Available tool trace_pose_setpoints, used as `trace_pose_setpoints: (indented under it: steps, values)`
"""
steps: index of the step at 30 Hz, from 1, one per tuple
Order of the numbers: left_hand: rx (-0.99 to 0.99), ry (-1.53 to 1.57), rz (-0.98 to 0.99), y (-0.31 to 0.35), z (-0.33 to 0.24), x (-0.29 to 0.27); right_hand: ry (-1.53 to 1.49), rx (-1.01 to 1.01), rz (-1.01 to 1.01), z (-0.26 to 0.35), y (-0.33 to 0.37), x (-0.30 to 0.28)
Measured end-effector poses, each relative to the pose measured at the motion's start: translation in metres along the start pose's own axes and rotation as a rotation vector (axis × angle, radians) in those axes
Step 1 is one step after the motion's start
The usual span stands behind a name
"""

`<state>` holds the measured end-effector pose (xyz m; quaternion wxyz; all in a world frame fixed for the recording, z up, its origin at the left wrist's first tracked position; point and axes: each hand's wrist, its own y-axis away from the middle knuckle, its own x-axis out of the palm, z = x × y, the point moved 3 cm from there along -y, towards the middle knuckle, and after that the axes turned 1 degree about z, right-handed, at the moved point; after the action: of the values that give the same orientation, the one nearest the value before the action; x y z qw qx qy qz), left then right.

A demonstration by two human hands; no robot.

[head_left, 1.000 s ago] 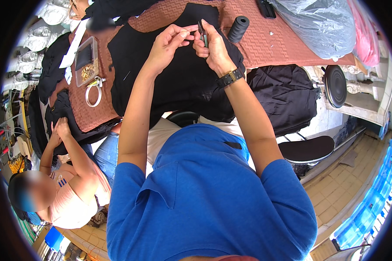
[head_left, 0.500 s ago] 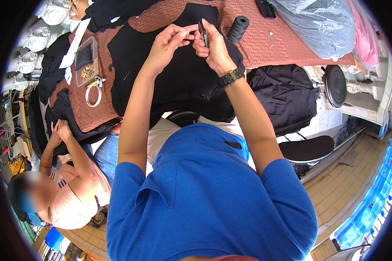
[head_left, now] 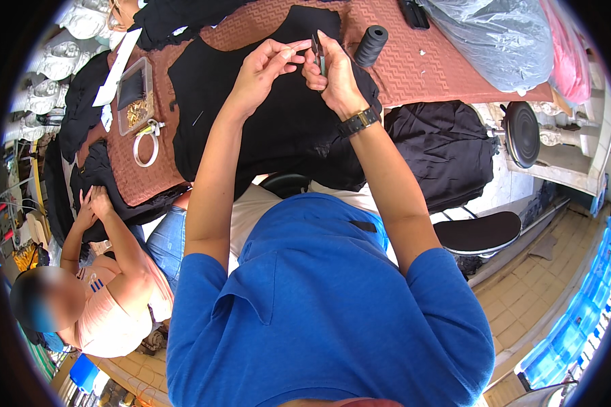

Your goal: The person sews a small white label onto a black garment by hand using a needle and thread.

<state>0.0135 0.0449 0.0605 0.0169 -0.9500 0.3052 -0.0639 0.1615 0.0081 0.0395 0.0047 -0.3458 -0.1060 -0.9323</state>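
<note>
Right grip (head_left: 337,76) wraps snips (head_left: 320,49), pointing toward twelve: likely light, stiff; hold by handles (head_left: 322,66). Left grip (head_left: 261,70) pinched, contents unclear.

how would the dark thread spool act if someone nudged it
The dark thread spool could roll if on its side, given its round body. It may tip, being taller than wide. The tablecloth's textured surface might slow sliding.

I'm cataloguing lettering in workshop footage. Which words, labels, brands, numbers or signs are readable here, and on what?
None reads clearly.
Pale pink top on the person at left: printed marks, too small to read.
Snips in the right hand: no lettering I can make out.
Dark thread spool: likewise none.
</note>
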Motion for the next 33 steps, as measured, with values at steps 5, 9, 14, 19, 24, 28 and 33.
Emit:
trace_pose_setpoints:
  steps: [5,9,14,19,24,28,33]
  values:
    - [0.044,-0.189,-0.210,0.009,-0.008,-0.008,0.056,0.035,-0.075,0.011,0.028,0.010]
    - [-0.014,-0.169,-0.185,0.015,-0.014,-0.014,0.099,0.106,-0.018,0.008,0.042,0.002]
    - [-0.018,-0.126,-0.171,0.014,-0.010,-0.010,0.145,0.249,-0.070,-0.011,0.039,-0.011]
    - [-0.031,0.020,-0.094,0.013,-0.008,-0.008,0.187,0.128,-0.067,-0.007,0.034,0.001]
    - [-0.036,0.056,-0.022,0.011,-0.009,-0.003,0.239,0.066,-0.089,0.001,0.018,0.012]
    - [-0.038,0.036,-0.034,0.011,-0.011,-0.002,0.225,0.036,-0.098,0.003,0.012,0.013]
    - [-0.048,0.027,-0.033,0.011,-0.011,-0.002,0.175,0.048,-0.074,0.005,0.010,0.013]
